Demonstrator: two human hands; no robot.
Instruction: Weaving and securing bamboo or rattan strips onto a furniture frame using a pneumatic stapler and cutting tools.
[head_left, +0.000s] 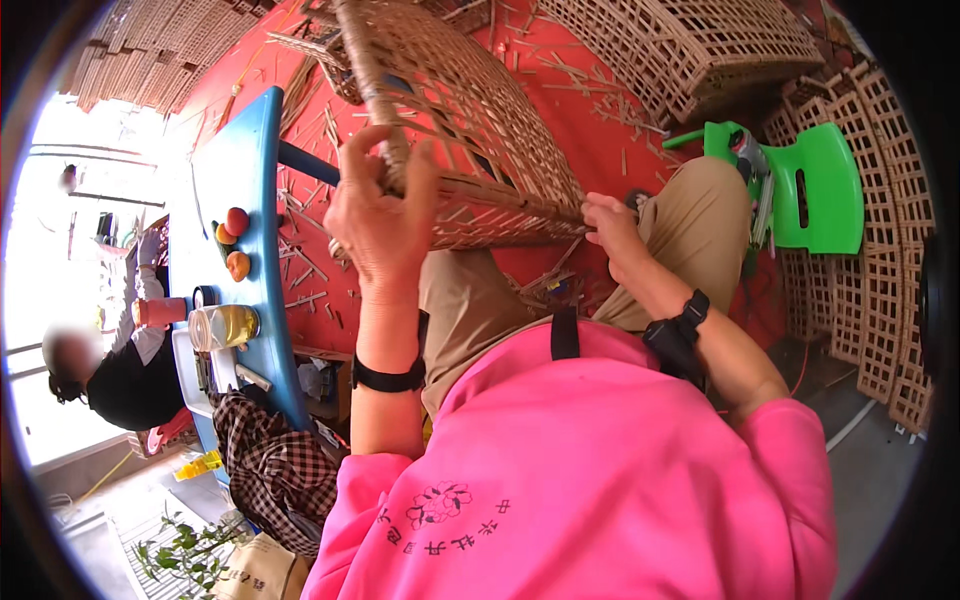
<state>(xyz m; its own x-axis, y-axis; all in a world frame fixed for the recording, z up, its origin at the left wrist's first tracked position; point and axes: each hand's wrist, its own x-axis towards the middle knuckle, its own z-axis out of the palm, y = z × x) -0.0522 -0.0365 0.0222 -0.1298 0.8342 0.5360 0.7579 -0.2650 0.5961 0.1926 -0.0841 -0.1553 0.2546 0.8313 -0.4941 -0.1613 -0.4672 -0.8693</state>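
A large woven wicker basket [500, 130] with open lattice sides stands tilted over my knees. Its thick wrapped rim [362, 60] runs up and away on the left side. My left hand [385, 210] is curled around the near end of that rim, thumb and fingers on either side. At the basket's near right corner, my right hand [614, 228] grips the woven edge with bent fingers. Part of its grip is hidden behind the weave.
A blue table [262, 215] at left holds fruit [238, 265], a jar of yellow liquid [225, 327] and checked cloth [270, 450]. A green chair [835, 190] stands right. Cane scraps litter the red floor; more lattice panels [690, 50] stand behind. Another person [130, 370] sits left.
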